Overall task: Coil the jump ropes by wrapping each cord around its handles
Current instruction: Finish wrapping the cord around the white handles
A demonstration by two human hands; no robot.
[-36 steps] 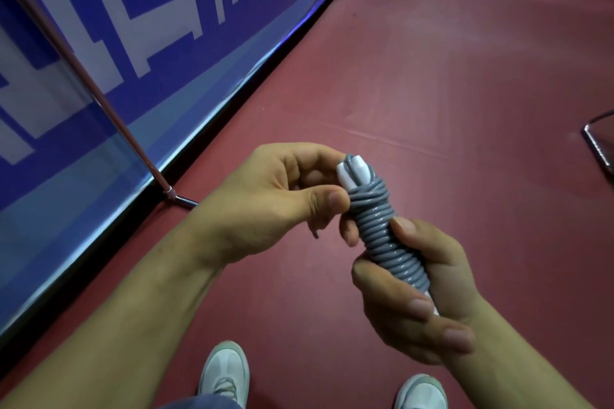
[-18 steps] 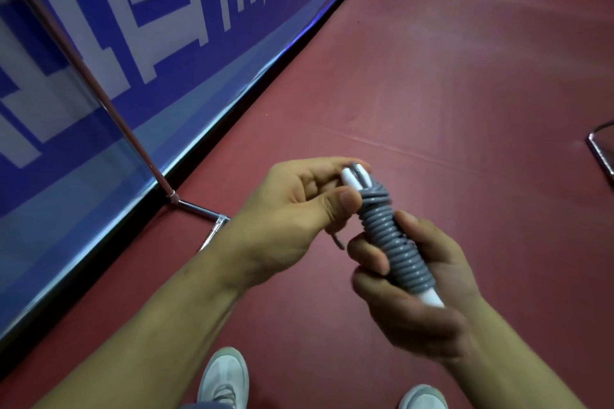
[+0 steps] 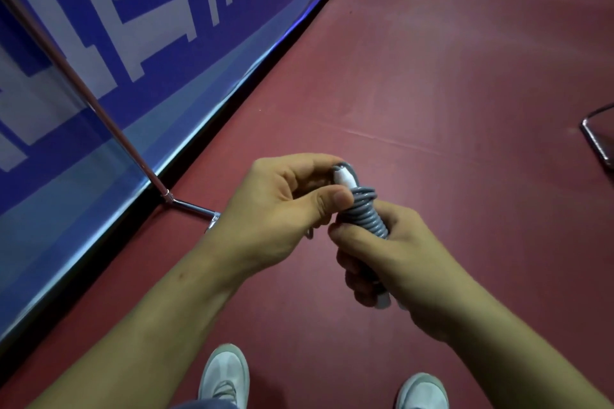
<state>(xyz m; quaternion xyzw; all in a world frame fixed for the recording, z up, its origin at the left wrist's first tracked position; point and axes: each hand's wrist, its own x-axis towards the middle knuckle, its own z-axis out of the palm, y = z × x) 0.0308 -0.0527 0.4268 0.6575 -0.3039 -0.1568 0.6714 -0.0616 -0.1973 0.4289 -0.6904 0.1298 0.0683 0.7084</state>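
The right hand (image 3: pixel 395 262) is gripping the lower part of the white handles (image 3: pixel 344 178), fingers clenched around the grey cord (image 3: pixel 363 214) that is coiling tightly about them. The left hand (image 3: pixel 282 206) is pinching the cord just beside the handles' upper end, thumb pressing on the top coils. Beneath the handles, two pale shoes (image 3: pixel 226 375) are standing on the red floor (image 3: pixel 448 83), the blue banner (image 3: pixel 133 26) well left of them
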